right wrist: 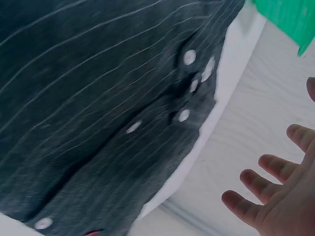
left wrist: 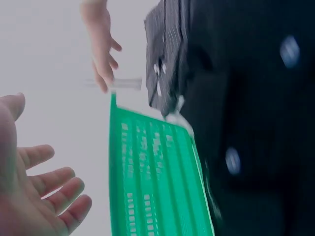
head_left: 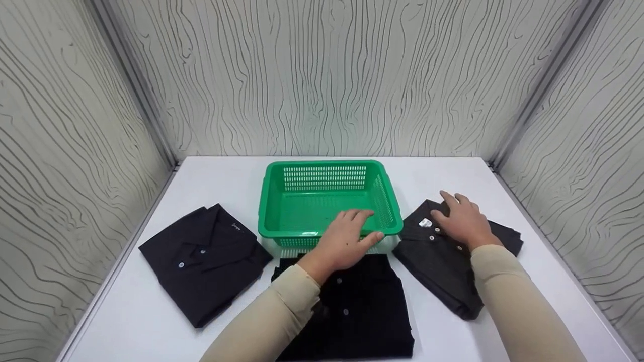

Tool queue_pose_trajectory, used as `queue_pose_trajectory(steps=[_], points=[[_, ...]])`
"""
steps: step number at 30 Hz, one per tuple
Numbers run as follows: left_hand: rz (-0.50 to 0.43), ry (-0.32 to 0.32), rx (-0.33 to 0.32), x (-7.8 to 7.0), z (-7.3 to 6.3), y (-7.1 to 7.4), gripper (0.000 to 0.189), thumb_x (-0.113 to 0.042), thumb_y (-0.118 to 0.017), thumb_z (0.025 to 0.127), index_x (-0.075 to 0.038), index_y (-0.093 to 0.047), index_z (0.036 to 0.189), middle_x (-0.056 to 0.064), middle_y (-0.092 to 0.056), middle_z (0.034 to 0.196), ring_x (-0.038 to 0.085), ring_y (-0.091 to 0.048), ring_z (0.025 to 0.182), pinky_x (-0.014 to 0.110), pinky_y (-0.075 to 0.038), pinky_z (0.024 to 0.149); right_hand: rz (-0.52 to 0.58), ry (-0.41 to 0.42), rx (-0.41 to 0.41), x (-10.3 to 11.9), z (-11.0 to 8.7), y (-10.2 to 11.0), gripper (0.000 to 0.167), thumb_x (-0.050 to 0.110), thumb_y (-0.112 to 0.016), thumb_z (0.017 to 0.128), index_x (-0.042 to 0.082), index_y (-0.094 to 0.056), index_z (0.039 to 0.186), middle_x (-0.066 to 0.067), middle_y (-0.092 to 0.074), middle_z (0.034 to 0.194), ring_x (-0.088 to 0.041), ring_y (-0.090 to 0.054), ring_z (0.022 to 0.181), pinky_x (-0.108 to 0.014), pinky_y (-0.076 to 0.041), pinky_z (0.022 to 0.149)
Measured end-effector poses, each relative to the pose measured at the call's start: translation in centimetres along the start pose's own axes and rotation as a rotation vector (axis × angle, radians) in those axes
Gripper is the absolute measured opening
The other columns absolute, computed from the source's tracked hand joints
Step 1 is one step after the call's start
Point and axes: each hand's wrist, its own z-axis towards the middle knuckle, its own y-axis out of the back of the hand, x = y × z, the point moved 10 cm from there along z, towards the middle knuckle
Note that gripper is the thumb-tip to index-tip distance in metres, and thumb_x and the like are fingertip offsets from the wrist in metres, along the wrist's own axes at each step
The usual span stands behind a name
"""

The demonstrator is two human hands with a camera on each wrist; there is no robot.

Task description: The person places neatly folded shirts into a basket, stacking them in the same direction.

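Left hand (head_left: 344, 244): fingers loosely spread, released, near the green rectangular perforated plastic basket (head_left: 302, 208) — apparently above its near rim.
Right hand (head_left: 464, 220): fingers parted, grasping nothing; the folded charcoal pinstriped fabric shirt (head_left: 447, 271) lies just below them.
Shirt folds: pinching only the top layer could undo them.
Basket rim: a low left-hand sweep may snag it.
White counter (head_left: 430, 178): open room beyond the right fingers — tight between basket and shirt.

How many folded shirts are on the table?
3: the left shirt beside the green basket, the middle shirt in front of it, and the right shirt by the right hand. Any underneath these would be hidden.
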Motion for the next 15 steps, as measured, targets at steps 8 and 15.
queue_pose_trajectory(steps=[8,15], points=[[-0.036,-0.047,0.071,-3.0,0.6,-3.2,0.065,-0.059,-0.042,0.104,-0.016,-0.044,0.152,-0.001,-0.05,0.147,0.015,-0.042,0.138,0.036,-0.038,0.111,0.028,-0.059,0.017,-4.0,-1.3,-1.3,0.074,0.047,-0.046,0.103,0.001,-0.027,0.158,-0.04,-0.023,0.151,-0.064,-0.026,0.133,-0.076,-0.028,0.102],[0.064,-0.09,0.195,-4.7,0.6,-7.3,0.063,-0.059,-0.044,0.103,-0.016,-0.051,0.148,-0.003,-0.054,0.144,0.012,-0.046,0.136,0.031,-0.039,0.109,0.045,-0.144,0.061,-8.0,-2.2,-2.3,0.073,0.041,-0.047,0.102,-0.001,-0.025,0.157,-0.041,-0.021,0.151,-0.066,-0.022,0.133,-0.077,-0.026,0.101]])
